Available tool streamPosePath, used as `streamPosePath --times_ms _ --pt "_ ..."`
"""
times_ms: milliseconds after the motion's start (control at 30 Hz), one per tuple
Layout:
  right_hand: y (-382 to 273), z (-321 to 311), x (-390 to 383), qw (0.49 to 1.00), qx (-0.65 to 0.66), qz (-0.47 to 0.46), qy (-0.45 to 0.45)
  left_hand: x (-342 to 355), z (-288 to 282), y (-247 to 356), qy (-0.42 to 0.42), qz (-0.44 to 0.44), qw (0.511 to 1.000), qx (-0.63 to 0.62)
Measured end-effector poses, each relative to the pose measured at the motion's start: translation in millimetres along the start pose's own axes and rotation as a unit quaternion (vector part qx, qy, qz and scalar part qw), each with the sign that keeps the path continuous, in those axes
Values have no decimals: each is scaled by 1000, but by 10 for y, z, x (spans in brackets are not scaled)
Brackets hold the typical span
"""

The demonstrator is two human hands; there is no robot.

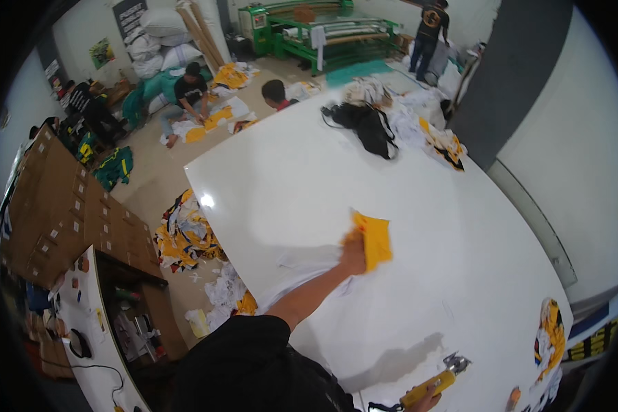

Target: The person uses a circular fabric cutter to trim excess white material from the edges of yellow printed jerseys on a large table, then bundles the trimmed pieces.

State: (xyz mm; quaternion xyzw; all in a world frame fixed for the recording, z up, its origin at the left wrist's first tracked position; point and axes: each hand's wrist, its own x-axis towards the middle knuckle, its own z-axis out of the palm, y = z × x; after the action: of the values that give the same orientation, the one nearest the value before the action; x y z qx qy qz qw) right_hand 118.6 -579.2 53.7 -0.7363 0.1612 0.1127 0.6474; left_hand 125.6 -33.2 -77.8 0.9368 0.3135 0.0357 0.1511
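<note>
My left hand (353, 255) reaches out over the middle of the white table (275, 199), its fingers closed on a yellow fabric piece (375, 240). The hand is slightly blurred and partly behind the cloth. Beneath that forearm lies a thin white cloth (302, 264), flat on the table. At the lower edge, my right hand (427, 399) grips a yellow handheld electric fabric cutter (427, 388) with a metal head (456, 362). The cutter's head points away from me, to the right. Part of the right hand is cut off by the frame.
A black bag (369, 129) and heaped fabric (419, 123) cover the table's far end. Patterned cloth (551, 336) hangs at the right edge. Scraps (185, 233) lie on the floor left, beside cardboard boxes (75, 199). Several people work beyond, near a green machine (316, 34).
</note>
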Motion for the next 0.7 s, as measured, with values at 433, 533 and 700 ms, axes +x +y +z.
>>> streamPosePath --times_ms 433,533,700 --pt "-178 -262 457 994 -52 28 94 -2011 -139 1781 -151 320 934 -49" --pt "-106 -254 538 997 -36 15 73 -2321 -186 1470 -154 300 940 -50" --pt "-75 -168 676 998 1 41 49 -2291 -38 1164 -164 314 930 -99"
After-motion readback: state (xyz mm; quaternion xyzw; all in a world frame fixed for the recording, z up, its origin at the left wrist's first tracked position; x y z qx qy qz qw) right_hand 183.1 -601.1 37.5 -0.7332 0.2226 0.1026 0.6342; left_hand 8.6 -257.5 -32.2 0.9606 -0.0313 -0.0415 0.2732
